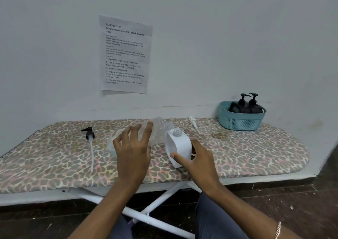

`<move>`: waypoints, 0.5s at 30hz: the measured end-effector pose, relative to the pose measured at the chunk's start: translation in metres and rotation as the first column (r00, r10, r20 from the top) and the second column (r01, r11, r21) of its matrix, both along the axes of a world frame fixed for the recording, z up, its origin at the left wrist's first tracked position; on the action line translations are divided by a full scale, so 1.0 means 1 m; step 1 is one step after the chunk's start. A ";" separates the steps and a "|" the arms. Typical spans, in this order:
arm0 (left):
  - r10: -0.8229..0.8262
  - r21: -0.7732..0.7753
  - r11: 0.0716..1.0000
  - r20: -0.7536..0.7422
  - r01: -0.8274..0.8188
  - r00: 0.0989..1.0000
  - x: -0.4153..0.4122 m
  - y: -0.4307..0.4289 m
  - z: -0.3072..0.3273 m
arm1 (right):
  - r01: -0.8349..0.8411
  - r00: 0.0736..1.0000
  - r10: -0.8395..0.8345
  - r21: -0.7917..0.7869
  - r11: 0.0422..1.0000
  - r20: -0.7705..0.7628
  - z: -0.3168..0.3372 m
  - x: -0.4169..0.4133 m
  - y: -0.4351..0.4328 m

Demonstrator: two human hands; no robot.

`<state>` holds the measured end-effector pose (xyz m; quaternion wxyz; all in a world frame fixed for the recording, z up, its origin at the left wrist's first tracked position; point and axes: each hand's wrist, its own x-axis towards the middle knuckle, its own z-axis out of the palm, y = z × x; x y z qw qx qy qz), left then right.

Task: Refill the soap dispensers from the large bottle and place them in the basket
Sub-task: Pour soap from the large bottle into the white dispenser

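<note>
My left hand (132, 151) grips a large clear plastic bottle (157, 129) that is tipped on its side, its neck pointing at the open mouth of a white soap dispenser (180, 145). My right hand (196, 161) holds that white dispenser upright by its lower side. The dispenser has no pump on it. A white pump (193, 121) lies behind it on the board. A black pump with a long white tube (90, 140) lies to the left. Two black dispensers (246, 105) stand in the teal basket (241, 121) at the right.
Everything rests on a leopard-print ironing board (256, 151) pushed against a pale wall. A printed task sheet (125, 55) hangs on the wall above. The board's white legs (155, 200) cross below, over a dark floor.
</note>
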<state>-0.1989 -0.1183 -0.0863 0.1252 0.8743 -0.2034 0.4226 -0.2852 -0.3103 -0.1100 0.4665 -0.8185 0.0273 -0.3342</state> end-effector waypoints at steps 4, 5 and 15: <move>-0.003 0.003 1.000 0.007 0.003 1.000 0.000 -0.001 0.001 | -0.003 1.000 0.003 -0.002 1.000 -0.001 -0.002 -0.001 0.000; -0.003 0.005 1.000 0.008 0.003 1.000 0.000 0.000 0.001 | -0.001 1.000 0.001 -0.008 1.000 0.001 -0.001 -0.001 0.000; -0.003 0.025 1.000 0.001 0.003 1.000 -0.002 0.000 0.005 | 0.015 1.000 -0.015 -0.036 0.999 -0.002 0.002 -0.002 0.001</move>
